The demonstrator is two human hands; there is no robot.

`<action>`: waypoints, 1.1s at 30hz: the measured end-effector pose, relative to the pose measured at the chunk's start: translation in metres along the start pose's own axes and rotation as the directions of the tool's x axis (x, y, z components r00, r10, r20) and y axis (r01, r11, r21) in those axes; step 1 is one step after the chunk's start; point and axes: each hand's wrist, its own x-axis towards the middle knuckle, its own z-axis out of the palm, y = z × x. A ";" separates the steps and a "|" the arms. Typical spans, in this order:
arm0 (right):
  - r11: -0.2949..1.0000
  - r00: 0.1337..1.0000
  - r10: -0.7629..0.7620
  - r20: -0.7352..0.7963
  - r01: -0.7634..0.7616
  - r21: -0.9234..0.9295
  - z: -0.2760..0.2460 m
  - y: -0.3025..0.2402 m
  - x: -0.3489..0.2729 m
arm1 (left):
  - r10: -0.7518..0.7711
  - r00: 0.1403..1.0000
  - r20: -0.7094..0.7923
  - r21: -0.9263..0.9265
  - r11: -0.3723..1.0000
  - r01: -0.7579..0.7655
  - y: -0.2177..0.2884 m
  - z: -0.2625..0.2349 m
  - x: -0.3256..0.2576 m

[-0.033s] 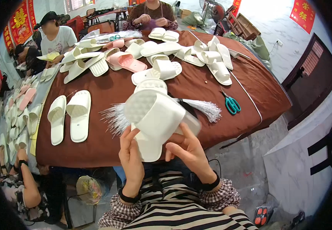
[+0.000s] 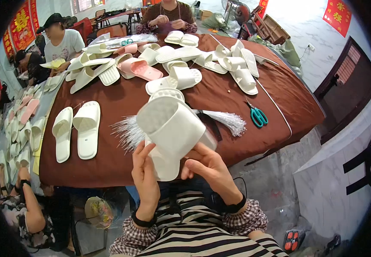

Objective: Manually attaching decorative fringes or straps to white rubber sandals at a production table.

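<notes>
I hold a white slide slipper (image 2: 171,128) up in front of my chest, its wide strap facing me. My left hand (image 2: 145,180) grips its near end from the left, and my right hand (image 2: 207,168) grips it from the right. A second white slipper sole (image 2: 165,93) shows just behind it; I cannot tell whether it is held or lying on the table. Under the slipper, on the brown-covered table (image 2: 219,96), lies a bundle of thin white plastic ties (image 2: 224,120).
A pair of white slippers (image 2: 76,130) lies on the table's left. Teal scissors (image 2: 258,115) lie to the right. Piles of white and pink slippers (image 2: 181,64) cover the far side. Other people sit opposite (image 2: 168,15), at far left (image 2: 61,40) and at lower left (image 2: 27,210).
</notes>
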 end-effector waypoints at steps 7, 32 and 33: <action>0.944 0.996 -0.022 -0.088 0.050 0.327 0.013 0.012 0.001 | 0.055 0.998 0.037 0.185 0.981 -0.061 0.001 0.004 -0.003; 0.863 0.706 -0.384 -0.596 0.045 -0.503 -0.134 0.029 -0.025 | 0.126 0.958 0.257 0.711 0.647 -0.276 -0.021 -0.007 0.008; 0.772 0.683 -0.455 -0.571 -0.018 -0.635 -0.144 0.030 -0.026 | 0.125 0.962 0.241 0.688 0.677 -0.261 -0.021 -0.008 0.009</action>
